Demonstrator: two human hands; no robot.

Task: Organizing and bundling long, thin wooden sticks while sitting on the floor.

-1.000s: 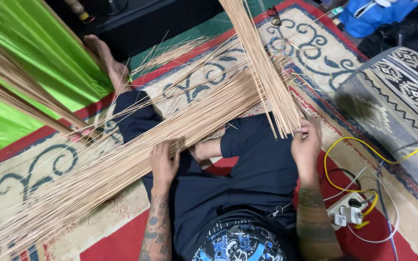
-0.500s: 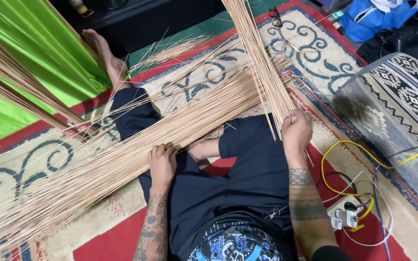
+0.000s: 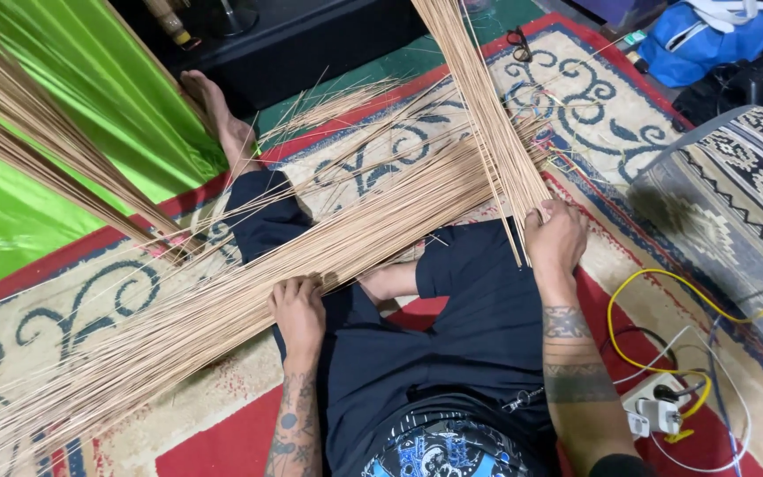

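A long sheaf of thin tan sticks [image 3: 249, 283] lay slantwise across the lap and patterned rug [image 3: 593, 97]. The left hand [image 3: 298, 311] pressed on it, fingers curled. The right hand [image 3: 556, 240] pinched closed around an upright bundle of sticks [image 3: 487, 106].

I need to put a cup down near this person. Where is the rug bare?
Bare rug lies below the long sticks, beside the left hand. Another patch sits between the right hand and the patterned cushion. Cables crowd the lower right.
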